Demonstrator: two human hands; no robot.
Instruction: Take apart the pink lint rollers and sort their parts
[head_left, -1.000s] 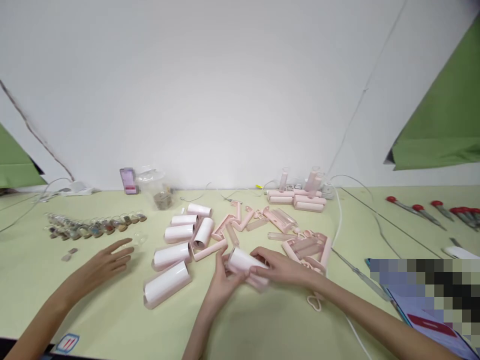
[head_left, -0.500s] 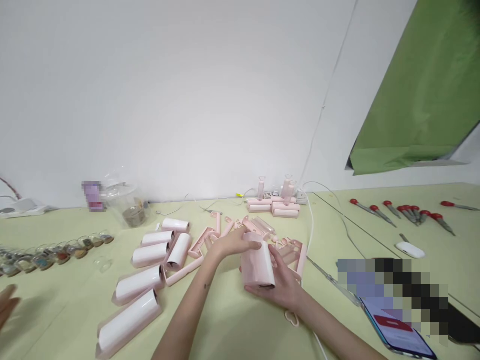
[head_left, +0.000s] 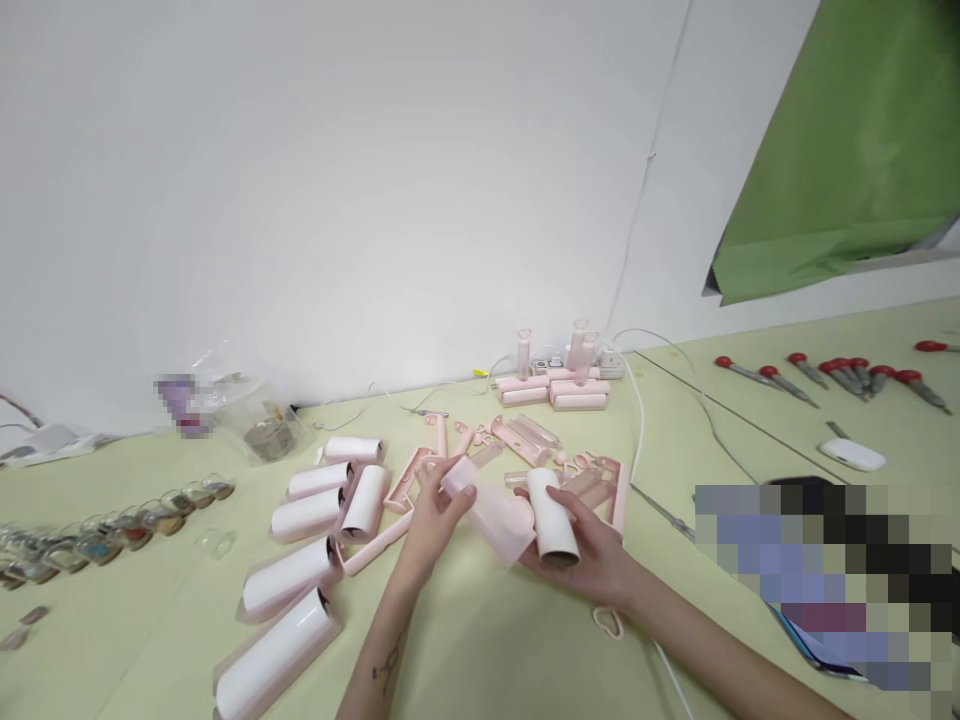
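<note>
Holds a white roll (head_left: 550,512) above the green table (head_left: 510,660), gripped in the right hand (head_left: 592,555). Pinches a pale pink sheet (head_left: 491,525) in the left hand (head_left: 437,508), just left of the roll. Has other white rolls (head_left: 306,515) lying farther left of the roll, red-topped tools (head_left: 844,374) well to its right.
</note>
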